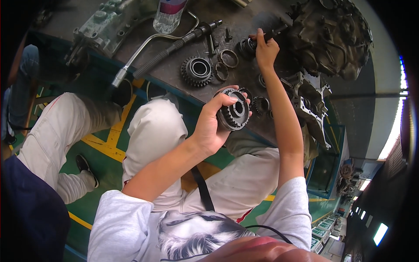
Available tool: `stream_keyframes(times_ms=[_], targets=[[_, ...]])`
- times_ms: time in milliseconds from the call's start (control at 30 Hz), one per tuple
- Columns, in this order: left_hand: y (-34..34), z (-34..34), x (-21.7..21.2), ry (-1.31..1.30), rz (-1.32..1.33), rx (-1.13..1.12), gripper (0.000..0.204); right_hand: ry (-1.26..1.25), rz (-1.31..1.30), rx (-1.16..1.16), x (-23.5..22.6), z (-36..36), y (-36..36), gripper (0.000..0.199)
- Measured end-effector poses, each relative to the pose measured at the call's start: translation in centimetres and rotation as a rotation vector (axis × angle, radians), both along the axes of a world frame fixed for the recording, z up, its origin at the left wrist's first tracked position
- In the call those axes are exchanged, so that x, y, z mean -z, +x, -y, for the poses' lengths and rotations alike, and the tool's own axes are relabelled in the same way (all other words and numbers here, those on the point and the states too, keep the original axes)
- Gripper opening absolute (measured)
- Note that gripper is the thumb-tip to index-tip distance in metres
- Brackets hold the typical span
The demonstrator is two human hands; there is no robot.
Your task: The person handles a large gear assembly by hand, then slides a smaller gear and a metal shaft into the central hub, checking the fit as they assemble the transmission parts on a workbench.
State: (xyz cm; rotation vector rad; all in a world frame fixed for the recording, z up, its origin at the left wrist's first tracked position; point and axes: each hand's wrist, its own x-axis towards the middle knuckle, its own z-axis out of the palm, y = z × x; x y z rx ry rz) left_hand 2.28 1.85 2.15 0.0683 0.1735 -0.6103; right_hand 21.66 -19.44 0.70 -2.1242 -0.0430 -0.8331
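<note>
My left hand (211, 126) holds a round toothed metal gear hub (230, 117) with a splined centre, up in front of the bench's near edge. The thumb lies across its top and the fingers curl round its far side. Farther off, my right hand (266, 53) is closed round a dark gear shaft (276, 32) on the bench. Part of that shaft is hidden by the hand. Left of it are two thin metal rings (228, 58) and a larger gear (190, 73). Smaller gears (262, 105) lie beyond the held hub, partly covered.
A long splined shaft (168, 52) and a bent chrome wrench (139, 53) lie at left, near a clear bottle (167, 22). Metal castings stand at far left (98, 32) and far right (329, 39); an opened housing (310, 98) sits at right. Another person's leg (54, 135) is at left.
</note>
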Motion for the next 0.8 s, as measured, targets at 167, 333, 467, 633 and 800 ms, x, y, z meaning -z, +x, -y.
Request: stream_keyframes(times_ms=[167, 333, 467, 633, 800], targets=[[-0.1, 0.1, 0.2, 0.005, -0.019, -0.010, 0.036, 0.038, 0.012, 0.010, -0.2, 0.5, 0.2, 0.036], [0.1, -0.1, 0.3, 0.007, -0.016, -0.042, 0.032, 0.271, 0.083, -0.087, -4.5, -0.4, -2.6, 0.041], [0.2, -0.4, 0.2, 0.005, -0.044, -0.062, 0.029, 0.750, -0.182, -0.183, -9.4, -3.8, -8.9, 0.038], [-0.1, 0.3, -0.1, -0.064, -0.051, -0.025, 0.030, 0.848, -0.423, -0.261, -11.0, -6.9, -15.9, 0.038], [-0.4, 0.8, 0.5, -0.045, -0.039, 0.036, 0.030, 0.800, -0.349, -0.278, -9.8, -8.7, -18.6, 0.040]])
